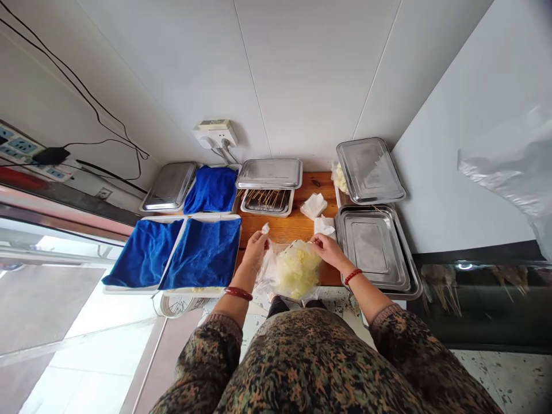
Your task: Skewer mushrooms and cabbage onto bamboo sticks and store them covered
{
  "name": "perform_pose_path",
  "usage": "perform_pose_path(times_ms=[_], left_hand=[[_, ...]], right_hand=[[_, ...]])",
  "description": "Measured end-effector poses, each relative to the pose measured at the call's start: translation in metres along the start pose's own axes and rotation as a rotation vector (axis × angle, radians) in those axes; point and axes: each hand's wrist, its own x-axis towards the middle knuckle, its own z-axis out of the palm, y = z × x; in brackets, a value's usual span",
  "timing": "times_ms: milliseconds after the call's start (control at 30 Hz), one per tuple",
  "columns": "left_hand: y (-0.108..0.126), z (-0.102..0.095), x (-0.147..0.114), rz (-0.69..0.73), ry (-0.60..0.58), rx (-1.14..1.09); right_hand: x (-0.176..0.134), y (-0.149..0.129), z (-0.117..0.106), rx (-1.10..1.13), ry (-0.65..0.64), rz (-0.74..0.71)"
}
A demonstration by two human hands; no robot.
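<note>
A see-through plastic bag (297, 270) with pale yellow, shredded-looking food inside is at the front edge of the wooden table (276, 229). My left hand (255, 251) pinches the bag's left side, and a twisted white tip sticks up above the fingers. On the other side, my right hand (328, 251) grips the bag's upper right edge with closed fingers. Just behind the right hand lie a white tissue (324, 226) and a small white packet (314, 205). What exactly the food is, I cannot make out.
Blue cloths (200, 253) cover white trays on the left. Thin wooden sticks (265, 198) lie in a tray under a metal lid (270, 173) at the back. Stacked metal trays (373, 247) stand at the right, near a dark glass case (478, 299). A wall socket (215, 135) has plugged-in cables.
</note>
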Motion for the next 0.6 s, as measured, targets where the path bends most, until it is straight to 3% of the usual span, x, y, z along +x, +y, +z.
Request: perform_pose_path(times_ms=[300, 433, 533, 600], left_hand=[[0.001, -0.056, -0.044, 0.009, 0.002, 0.016], [-0.001, -0.073, -0.065, 0.044, -0.031, 0.153], [-0.001, -0.076, -0.073, 0.104, -0.062, 0.299], [0.000, -0.074, -0.073, 0.161, -0.083, 0.405]], right_hand=[[-0.006, 0.021, -0.020, -0.074, 0.208, 0.165], [-0.007, 0.009, -0.030, -0.120, 0.213, 0.132], [-0.002, -0.021, -0.021, -0.171, 0.125, -0.004], [0.002, -0.046, -0.004, -0.240, -0.049, -0.168]])
